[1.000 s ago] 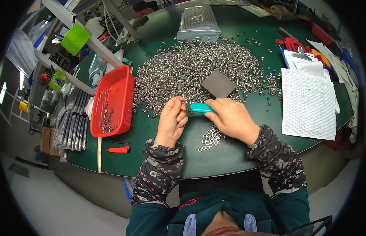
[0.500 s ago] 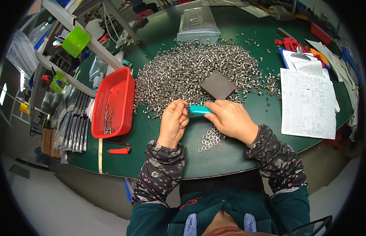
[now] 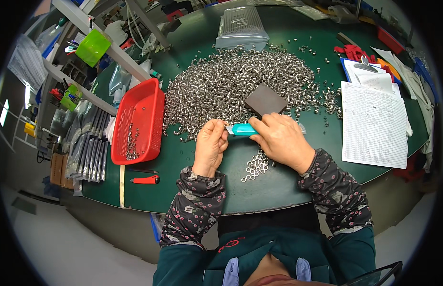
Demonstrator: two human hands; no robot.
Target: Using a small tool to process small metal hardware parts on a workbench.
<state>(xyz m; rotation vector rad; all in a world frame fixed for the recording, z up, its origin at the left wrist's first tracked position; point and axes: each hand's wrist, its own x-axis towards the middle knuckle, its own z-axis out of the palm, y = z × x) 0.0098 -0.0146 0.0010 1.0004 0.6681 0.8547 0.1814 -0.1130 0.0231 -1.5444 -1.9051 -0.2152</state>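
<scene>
My right hand (image 3: 282, 140) grips a teal box cutter (image 3: 244, 129), its blade pointing left. The blade tip meets the fingertips of my left hand (image 3: 211, 145), which are pinched together. Whatever small piece they hold is mostly hidden by the fingers. Below the cutter, a small group of metal rings (image 3: 255, 167) lies flat on the green table (image 3: 269, 195). Just beyond both hands spreads a large heap of small metal rings (image 3: 231, 78). A dark grey square block (image 3: 265, 100) rests at the heap's near right edge.
To the left stands a red perforated basket (image 3: 152, 124) with some rings inside. A red box cutter (image 3: 145, 180) and a thin dark stick (image 3: 144, 171) lie near it. Printed sheets (image 3: 374, 128) and a clipboard (image 3: 364, 66) are at right. Bagged parts (image 3: 241, 28) lie at the back.
My right hand and the teal box cutter have shifted slightly right. More of the blade shows beside my left fingertips. The left hand stays nearly in place, still pinched.
</scene>
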